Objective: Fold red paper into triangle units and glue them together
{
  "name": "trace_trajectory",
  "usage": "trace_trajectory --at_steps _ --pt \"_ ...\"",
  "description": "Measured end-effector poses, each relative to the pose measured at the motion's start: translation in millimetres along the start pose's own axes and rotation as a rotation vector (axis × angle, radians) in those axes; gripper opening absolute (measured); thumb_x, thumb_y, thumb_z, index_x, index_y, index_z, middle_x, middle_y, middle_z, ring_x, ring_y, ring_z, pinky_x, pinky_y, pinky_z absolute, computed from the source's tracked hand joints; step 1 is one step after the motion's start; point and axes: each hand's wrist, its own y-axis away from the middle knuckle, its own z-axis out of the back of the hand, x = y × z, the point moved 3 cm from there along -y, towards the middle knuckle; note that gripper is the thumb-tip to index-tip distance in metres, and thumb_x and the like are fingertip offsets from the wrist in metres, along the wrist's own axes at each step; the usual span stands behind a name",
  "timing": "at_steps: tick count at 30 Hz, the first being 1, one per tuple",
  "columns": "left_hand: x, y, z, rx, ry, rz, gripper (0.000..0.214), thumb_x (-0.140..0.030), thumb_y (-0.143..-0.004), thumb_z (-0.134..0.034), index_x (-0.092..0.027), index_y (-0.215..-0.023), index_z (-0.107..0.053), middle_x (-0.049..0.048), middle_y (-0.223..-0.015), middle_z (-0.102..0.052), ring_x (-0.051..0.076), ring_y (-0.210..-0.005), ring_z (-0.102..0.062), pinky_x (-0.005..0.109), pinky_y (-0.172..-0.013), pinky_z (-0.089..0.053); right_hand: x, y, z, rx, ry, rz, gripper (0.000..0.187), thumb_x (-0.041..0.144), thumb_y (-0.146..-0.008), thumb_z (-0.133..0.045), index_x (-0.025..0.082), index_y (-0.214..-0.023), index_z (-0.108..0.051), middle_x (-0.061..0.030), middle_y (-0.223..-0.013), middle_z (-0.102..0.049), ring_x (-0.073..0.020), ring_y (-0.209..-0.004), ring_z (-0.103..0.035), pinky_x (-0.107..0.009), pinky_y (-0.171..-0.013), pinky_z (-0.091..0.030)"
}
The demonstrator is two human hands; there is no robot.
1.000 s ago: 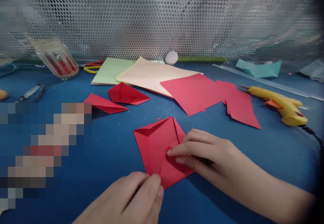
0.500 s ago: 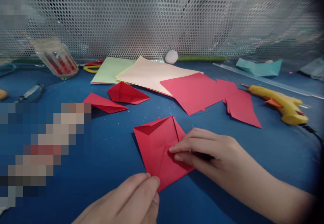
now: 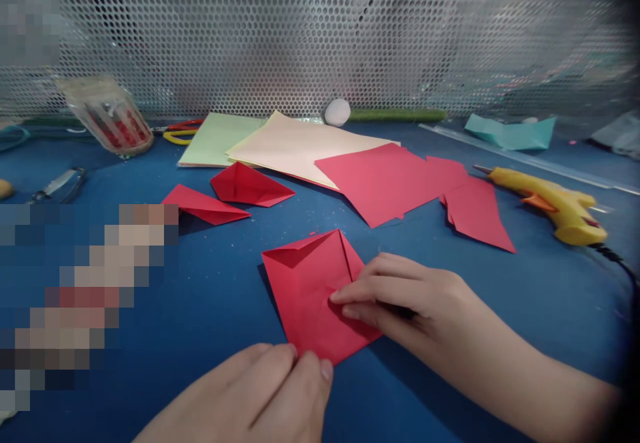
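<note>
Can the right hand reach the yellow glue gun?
Probably yes: nothing seems to stand between the right hand and the yellow, orange-triggered glue gun. The hand's fingers are on the squarish folded red paper, so they'd likely have to leave that first.

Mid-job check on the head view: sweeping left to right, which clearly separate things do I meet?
Clear jar with red contents → pale green rectangular paper sheets → folded red paper square, touched by the left hand and right hand → yellow plastic glue gun.
</note>
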Motion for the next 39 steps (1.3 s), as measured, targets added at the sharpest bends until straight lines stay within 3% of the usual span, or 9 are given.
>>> trace_trajectory --at_steps 2,4,10,15,20,25,33,36,39 --pt "5 -9 3.1 0.027 0.003 0.011 0.055 0.002 -0.106 -0.029 -0.021 -0.079 -0.070 -0.0074 -0.074 -0.073 0.009 -0.063 -0.067 0.022 -0.053 -0.052 1 0 0 -0.005 0.001 0.004 0.024 0.018 -0.102 -0.054 0.024 -0.095 -0.076 -0.0023 -0.082 -0.073 -0.0137 -0.075 -0.069 -0.021 -0.065 -0.057" --pt "9 -13 5.4 0.018 0.001 0.044 0.057 0.002 -0.106 -0.027 -0.021 -0.075 -0.069 -0.0068 -0.070 -0.072 0.010 -0.055 -0.066 0.023 -0.047 -0.050 2 1 -1 0.008 0.008 0.014 0.023 0.017 -0.102 -0.055 0.023 -0.096 -0.076 -0.0022 -0.082 -0.074 -0.0135 -0.076 -0.069 -0.021 -0.065 -0.057" --pt "5 4 1.4 0.090 0.061 -0.040 0.041 -0.003 -0.107 -0.034 -0.016 -0.102 -0.071 0.0007 -0.105 -0.079 0.013 -0.069 -0.070 0.027 -0.061 -0.054 1 -1 -1 0.005 0.009 -0.004 0.027 0.018 -0.102 -0.051 0.024 -0.096 -0.076 -0.0033 -0.083 -0.073 -0.0145 -0.076 -0.069 -0.023 -0.065 -0.057" --pt "5 9 -1.8 0.114 0.065 -0.046 0.039 -0.004 -0.106 -0.034 -0.016 -0.105 -0.071 0.0023 -0.107 -0.079 0.015 -0.074 -0.070 0.028 -0.066 -0.053 1 1 -3 0.004 -0.048 -0.039 0.021 0.015 -0.098 -0.058 0.024 -0.096 -0.076 -0.0023 -0.084 -0.068 -0.0122 -0.073 -0.065 -0.020 -0.064 -0.054" --pt "6 8 -4.4 0.207 0.043 -0.064 0.038 -0.015 -0.110 -0.032 -0.014 -0.124 -0.068 0.0009 -0.115 -0.077 0.016 -0.072 -0.067 0.030 -0.062 -0.053 7 3 -1 0.022 -0.035 -0.081 0.011 0.021 -0.089 -0.072 0.024 -0.099 -0.073 -0.0018 -0.090 -0.065 -0.0141 -0.078 -0.064 -0.022 -0.066 -0.054" --pt "5 10 -2.4 0.197 0.003 -0.063 0.028 -0.010 -0.100 -0.056 -0.016 -0.124 -0.069 -0.0004 -0.111 -0.078 0.016 -0.073 -0.064 0.028 -0.065 -0.051 9 -1 1 0.081 -0.007 -0.076 0.014 0.020 -0.084 -0.077 0.022 -0.097 -0.071 -0.0035 -0.092 -0.066 -0.0164 -0.083 -0.065 -0.024 -0.070 -0.057" --pt "7 5 0.9 0.185 -0.011 -0.102 0.028 -0.008 -0.100 -0.051 -0.016 -0.121 -0.068 -0.0010 -0.107 -0.079 0.016 -0.070 -0.068 0.027 -0.063 -0.054 1 -2 2 0.159 -0.139 -0.122 0.017 0.013 -0.085 -0.077 0.025 -0.096 -0.073 -0.0013 -0.099 -0.063 -0.0129 -0.087 -0.065 -0.022 -0.078 -0.056" --pt "6 8 -1.8 0.124 -0.007 -0.053 0.027 -0.007 -0.102 -0.047 -0.018 -0.115 -0.068 -0.0027 -0.102 -0.079 0.018 -0.078 -0.070 0.028 -0.071 -0.056 -1 -1 7 0.203 -0.155 -0.171 0.022 0.009 -0.083 -0.078 0.026 -0.095 -0.074 0.0000 -0.099 -0.063 -0.0108 -0.084 -0.065 -0.019 -0.076 -0.055" --pt "1 15 -5.5 0.023 -0.016 -0.036 0.034 -0.005 -0.104 -0.039 -0.018 -0.110 -0.070 -0.0030 -0.105 -0.077 0.019 -0.090 -0.069 0.033 -0.096 -0.053 -2 1 10 0.219 -0.156 -0.220 0.024 0.008 -0.084 -0.075 0.028 -0.096 -0.075 0.0005 -0.097 -0.063 -0.0101 -0.078 -0.066 -0.019 -0.070 -0.056"
